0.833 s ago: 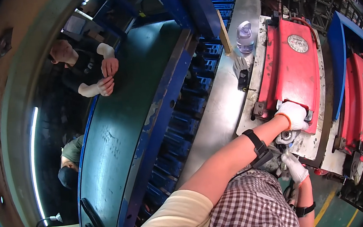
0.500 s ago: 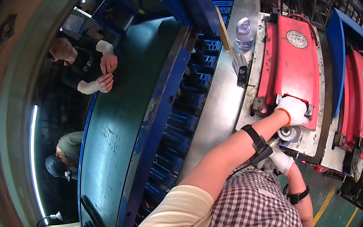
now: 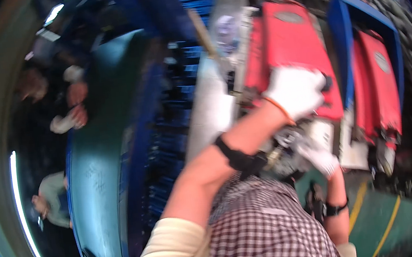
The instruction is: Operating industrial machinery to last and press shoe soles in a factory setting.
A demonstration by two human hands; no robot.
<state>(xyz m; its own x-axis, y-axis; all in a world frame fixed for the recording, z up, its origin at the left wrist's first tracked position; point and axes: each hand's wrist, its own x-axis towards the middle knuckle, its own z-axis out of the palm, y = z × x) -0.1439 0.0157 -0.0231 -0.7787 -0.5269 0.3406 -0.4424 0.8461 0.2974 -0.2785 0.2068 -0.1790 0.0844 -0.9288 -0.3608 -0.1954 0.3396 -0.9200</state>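
Cover, long and red (image 3: pixel 295 40), lies on a pale base plate (image 3: pixel 321 133), its near end reaching toward the plate's near edge. The left hand (image 3: pixel 294 92), in a white glove with an orange cuff, lies over that near end, just left of a small dark fitting (image 3: pixel 328 81) at the cover's right edge. Its grip looks partly curled, though I cannot tell whether it has hold of anything (the whole view is smeared by blur). The right hand (image 3: pixel 321 158), gloved too, is lower, by the base plate's near edge, its fingers toward a greyish metal part (image 3: pixel 284 138); whether its grip holds or only touches that part, I cannot tell. Off the base plate's far left corner, a clear bottle (image 3: pixel 227 33) stands on a steel ledge (image 3: pixel 209 110). Past the plate's right edge is a second red cover (image 3: pixel 382 76) with a blue guard (image 3: pixel 341 24). Leftward, a co-worker's hands (image 3: pixel 78 103) are together beside the dark green belt (image 3: pixel 97 157).
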